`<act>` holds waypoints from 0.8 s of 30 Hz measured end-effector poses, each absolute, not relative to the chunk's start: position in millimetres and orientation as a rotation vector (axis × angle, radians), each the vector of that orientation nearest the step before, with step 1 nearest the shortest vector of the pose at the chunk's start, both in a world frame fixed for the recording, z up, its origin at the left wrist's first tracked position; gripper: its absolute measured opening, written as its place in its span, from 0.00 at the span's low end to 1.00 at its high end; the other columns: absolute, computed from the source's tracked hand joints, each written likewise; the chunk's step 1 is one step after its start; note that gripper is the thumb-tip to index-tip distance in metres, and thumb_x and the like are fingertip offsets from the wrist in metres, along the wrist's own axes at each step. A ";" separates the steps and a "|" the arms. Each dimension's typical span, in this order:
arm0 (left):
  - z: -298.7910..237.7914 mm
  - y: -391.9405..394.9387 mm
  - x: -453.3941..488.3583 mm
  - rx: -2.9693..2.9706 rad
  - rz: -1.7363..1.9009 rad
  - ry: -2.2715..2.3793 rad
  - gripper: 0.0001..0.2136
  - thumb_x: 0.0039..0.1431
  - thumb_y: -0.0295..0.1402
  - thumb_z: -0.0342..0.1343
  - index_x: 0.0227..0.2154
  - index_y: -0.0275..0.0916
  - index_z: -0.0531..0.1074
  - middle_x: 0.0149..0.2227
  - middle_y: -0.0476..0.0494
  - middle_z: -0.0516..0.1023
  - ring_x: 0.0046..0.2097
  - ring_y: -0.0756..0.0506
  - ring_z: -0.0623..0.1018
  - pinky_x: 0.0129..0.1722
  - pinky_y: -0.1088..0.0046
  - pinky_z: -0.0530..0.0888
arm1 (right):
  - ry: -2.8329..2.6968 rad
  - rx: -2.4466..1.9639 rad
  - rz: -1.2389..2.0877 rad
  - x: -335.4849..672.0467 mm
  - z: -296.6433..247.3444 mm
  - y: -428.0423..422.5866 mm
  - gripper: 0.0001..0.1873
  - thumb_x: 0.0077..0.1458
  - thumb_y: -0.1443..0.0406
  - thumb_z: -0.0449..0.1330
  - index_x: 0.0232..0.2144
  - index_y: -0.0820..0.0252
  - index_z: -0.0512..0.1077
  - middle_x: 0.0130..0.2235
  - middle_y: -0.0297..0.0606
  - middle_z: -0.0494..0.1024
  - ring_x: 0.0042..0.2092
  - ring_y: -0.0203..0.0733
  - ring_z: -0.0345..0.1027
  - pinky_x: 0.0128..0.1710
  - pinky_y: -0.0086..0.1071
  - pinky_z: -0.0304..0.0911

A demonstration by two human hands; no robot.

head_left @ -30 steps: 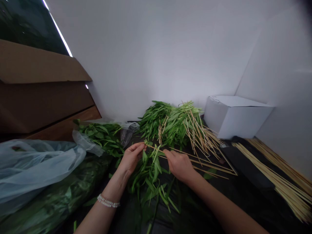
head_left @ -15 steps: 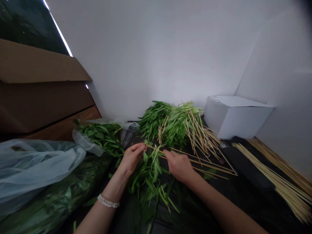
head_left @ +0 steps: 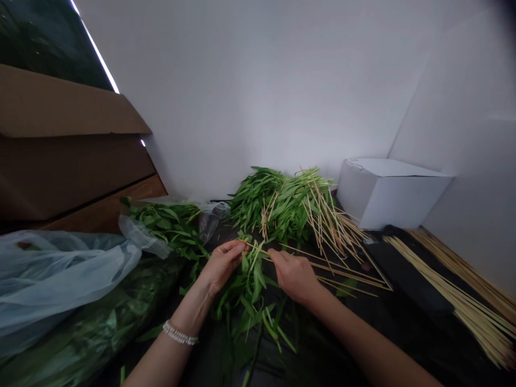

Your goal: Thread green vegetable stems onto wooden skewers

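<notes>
From the head view, we look across a dark surface point(head_left: 306, 344) that runs up to a pale, plain wall point(head_left: 258, 97), with a second wall meeting it in a corner on the right. At the upper left we see a dark pane point(head_left: 44, 43) with a bright slit of light along its edge, and below it a brown cardboard box point(head_left: 64, 107) above a strip of wood point(head_left: 116, 209). Plastic bags point(head_left: 64, 274) of greens take up the left side. Against the wall lies a heap of leafy greens point(head_left: 262, 191), with thin sticks point(head_left: 342, 228) fanned over its right side. Farther right stand a white box point(head_left: 391, 188) and, nearer us, a black flat object point(head_left: 415, 274) beside long bundled sticks point(head_left: 447, 285). Small marks near the white box's top edge are too small for us to read. In the middle, our left hand point(head_left: 223, 263) and right hand point(head_left: 294, 274) each pinch a thin stick point(head_left: 250, 245), fingertips pressed together; green stems point(head_left: 257, 274) hang at the stick between them, above loose leaves on the surface.
</notes>
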State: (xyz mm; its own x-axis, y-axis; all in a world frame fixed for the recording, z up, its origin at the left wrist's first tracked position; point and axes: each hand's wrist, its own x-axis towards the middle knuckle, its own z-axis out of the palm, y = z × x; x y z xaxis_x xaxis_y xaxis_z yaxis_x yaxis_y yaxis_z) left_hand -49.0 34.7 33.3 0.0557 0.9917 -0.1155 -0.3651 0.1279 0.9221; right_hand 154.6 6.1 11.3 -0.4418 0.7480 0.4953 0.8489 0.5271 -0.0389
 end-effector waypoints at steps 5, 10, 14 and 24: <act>29.4 31.8 -43.5 0.929 1.215 1.003 0.13 0.36 0.34 0.73 0.26 0.34 0.79 0.29 0.45 0.81 0.31 0.51 0.77 0.36 0.77 0.73 | -2.306 -1.282 -0.307 153.7 10.3 6.3 0.19 0.60 0.71 0.48 0.52 0.60 0.68 0.35 0.38 0.78 0.32 0.38 0.72 0.30 0.29 0.57; 34.7 34.9 -51.7 0.979 1.258 1.051 0.19 0.38 0.42 0.71 0.33 0.35 0.80 0.32 0.42 0.81 0.32 0.49 0.77 0.33 0.76 0.71 | -2.151 -1.301 -0.416 165.2 15.7 14.0 0.17 0.59 0.72 0.48 0.46 0.60 0.71 0.32 0.38 0.76 0.30 0.38 0.69 0.29 0.30 0.55; 35.2 41.8 -65.6 1.095 1.278 1.184 0.18 0.42 0.45 0.67 0.32 0.36 0.80 0.33 0.41 0.81 0.30 0.50 0.76 0.28 0.79 0.67 | -1.917 -1.293 -0.465 180.5 25.3 20.2 0.15 0.61 0.71 0.45 0.42 0.62 0.71 0.32 0.38 0.77 0.32 0.39 0.69 0.33 0.30 0.55; 14.7 46.7 -68.6 2.028 0.977 1.534 0.07 0.51 0.32 0.59 0.31 0.40 0.81 0.34 0.42 0.81 0.36 0.42 0.77 0.40 0.68 0.70 | -1.820 -1.309 -0.390 192.4 28.8 24.6 0.14 0.63 0.68 0.44 0.42 0.61 0.69 0.29 0.36 0.76 0.30 0.38 0.69 0.31 0.29 0.55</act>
State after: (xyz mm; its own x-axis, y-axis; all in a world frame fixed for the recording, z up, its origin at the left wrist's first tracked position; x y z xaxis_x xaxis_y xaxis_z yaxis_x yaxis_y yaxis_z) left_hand -68.6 46.7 14.7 0.1468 0.9478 0.2829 0.6570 -0.3073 0.6885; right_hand 192.4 24.6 28.8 -0.1023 0.6274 0.7720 0.8888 0.4062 -0.2123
